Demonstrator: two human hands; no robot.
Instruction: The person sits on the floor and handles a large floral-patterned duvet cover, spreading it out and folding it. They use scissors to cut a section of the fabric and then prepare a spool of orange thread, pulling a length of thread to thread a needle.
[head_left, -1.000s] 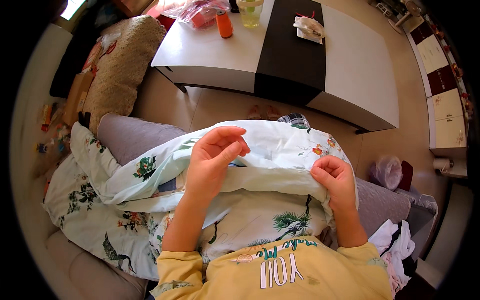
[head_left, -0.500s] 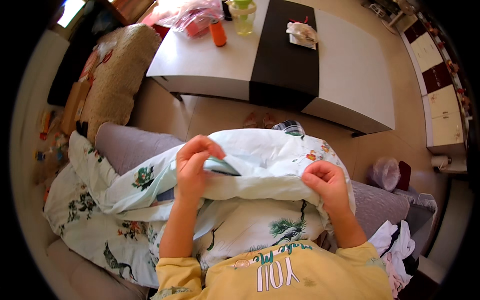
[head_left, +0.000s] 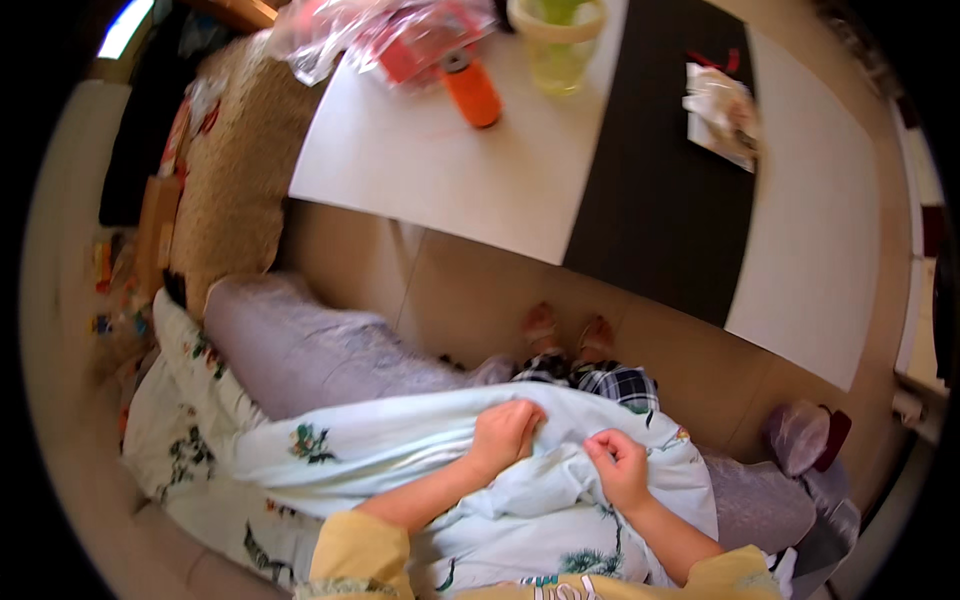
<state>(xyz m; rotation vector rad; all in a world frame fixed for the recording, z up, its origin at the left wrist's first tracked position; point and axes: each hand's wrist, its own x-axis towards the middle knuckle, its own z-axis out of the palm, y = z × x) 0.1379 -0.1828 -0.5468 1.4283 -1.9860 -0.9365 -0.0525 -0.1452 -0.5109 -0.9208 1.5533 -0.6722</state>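
Note:
A pale mint-white duvet cover (head_left: 390, 430), printed with green pine sprigs, red flowers and a dark bird, is spread over my lap and across the grey seat to the left. My left hand (head_left: 507, 435) is closed on a bunched edge of it. Close by on the right, my right hand (head_left: 620, 465) pinches the same cloth, thumb against the fingers. Crumpled folds gather between and below both hands. What lies inside the folds is hidden.
Beyond my feet (head_left: 541, 327) stands a white table (head_left: 440, 180) with a black band. An orange can (head_left: 472, 92), a yellow-green jug (head_left: 560, 50), plastic bags (head_left: 400, 40) and a small packet (head_left: 722, 115) lie on it. A beige-covered seat (head_left: 235, 150) is at left.
My left hand has moved right, closer to my right hand, and both are lower in view. The cloth edge that was stretched between them is now bunched. The view has shifted and tilted.

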